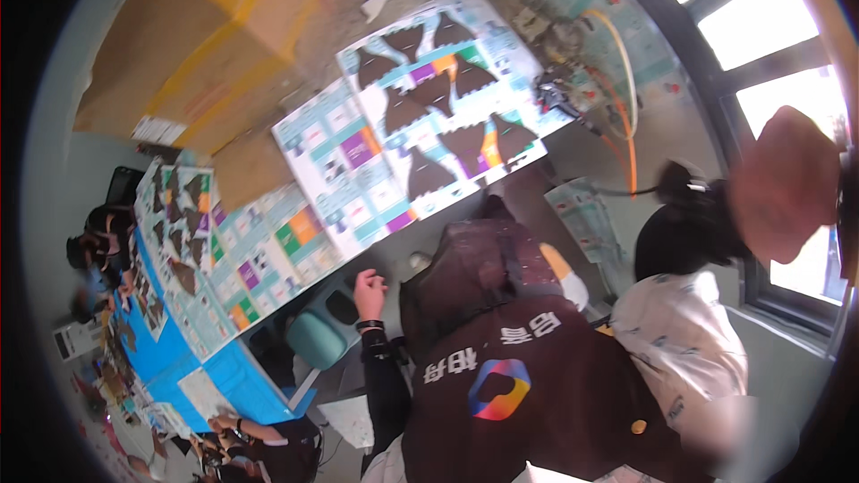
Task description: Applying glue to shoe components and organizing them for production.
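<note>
My left hand (369, 295) hangs beside the table's front edge, fingers loosely curled and apart, with nothing in it. A dark band circles that wrist below a black sleeve. Raised at the far right, close to the camera, is my right hand (781, 186); it is smeared, and its fingers cannot be made out. Ahead of me stands a table (358, 206) covered with colourful printed sheets. Several flat dark-brown, flared pieces with jagged edges, such as this one (428, 172), lie spread over its right part. My dark apron (573, 394) fills the lower middle.
Big cardboard boxes (206, 45) stand behind the table. A black hand tool (557, 100) with an orange hose (632, 161) lies at its right end, near a window (787, 107). A teal stool (316, 340) is at left. Other people work along a blue-covered table (170, 358).
</note>
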Motion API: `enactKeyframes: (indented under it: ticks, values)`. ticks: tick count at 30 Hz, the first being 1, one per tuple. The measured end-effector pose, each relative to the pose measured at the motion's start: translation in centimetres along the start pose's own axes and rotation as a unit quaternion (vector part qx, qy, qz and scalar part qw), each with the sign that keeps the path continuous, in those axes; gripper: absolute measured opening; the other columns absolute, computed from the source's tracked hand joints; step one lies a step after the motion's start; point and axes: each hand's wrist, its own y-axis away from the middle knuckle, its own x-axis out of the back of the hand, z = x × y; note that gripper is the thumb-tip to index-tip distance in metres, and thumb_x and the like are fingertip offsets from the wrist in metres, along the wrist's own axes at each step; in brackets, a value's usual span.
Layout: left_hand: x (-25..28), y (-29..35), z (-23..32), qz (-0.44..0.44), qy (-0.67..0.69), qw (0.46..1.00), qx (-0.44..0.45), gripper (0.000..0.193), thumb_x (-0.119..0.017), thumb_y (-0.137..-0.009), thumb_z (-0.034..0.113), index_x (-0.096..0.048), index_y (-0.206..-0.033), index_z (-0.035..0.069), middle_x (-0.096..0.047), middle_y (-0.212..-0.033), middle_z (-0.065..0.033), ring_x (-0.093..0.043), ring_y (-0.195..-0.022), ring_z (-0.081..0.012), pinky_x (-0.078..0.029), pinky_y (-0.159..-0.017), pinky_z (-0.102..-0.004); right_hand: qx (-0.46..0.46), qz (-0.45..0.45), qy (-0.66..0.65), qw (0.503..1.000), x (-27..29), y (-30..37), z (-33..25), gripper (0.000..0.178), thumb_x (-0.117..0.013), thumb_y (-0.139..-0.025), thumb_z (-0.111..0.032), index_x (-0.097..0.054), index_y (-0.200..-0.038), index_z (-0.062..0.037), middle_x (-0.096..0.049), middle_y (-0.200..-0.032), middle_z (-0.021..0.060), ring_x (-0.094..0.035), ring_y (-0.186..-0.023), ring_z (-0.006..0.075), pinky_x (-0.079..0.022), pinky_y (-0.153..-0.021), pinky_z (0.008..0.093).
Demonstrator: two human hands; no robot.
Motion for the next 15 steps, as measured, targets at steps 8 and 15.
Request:
enactKeyframes:
  ticks: [8, 15]
  values:
    - [-16.4, -5.8, 24.4, -0.077, -0.157, 0.947, -0.27, 0.043, -0.069, -0.08, 0.01, -0.055, -0.121, 0.009, -0.06, -0.096, -0.0112, -0.063, -0.079, -0.0241, -0.05, -0.072, -0.0354, -0.345, -0.364, 0.088, 0.861, -22.4, 24.3, 32.5, 0.043, -0.072, -0.072, -0.01, -0.055, -0.111, -0.0041, -0.054, -0.114, 0.0192, -0.057, -0.106, 0.0344, -0.049, -0.087, 0.0423]
    - [-27.0, -9.3, 33.1, -0.168, -0.349, 0.865, -0.319, 0.065, -0.076, -0.074, 0.015, -0.049, -0.133, 0.019, -0.051, -0.106, -0.0119, -0.056, -0.101, -0.0302, -0.048, -0.085, -0.0407, -0.298, -0.42, 0.173, 0.84, -25.6, 27.8, 38.7, 0.069, -0.078, -0.068, -0.013, -0.045, -0.128, -0.0098, -0.046, -0.122, 0.0189, -0.051, -0.112, 0.0388, -0.048, -0.091, 0.0463]
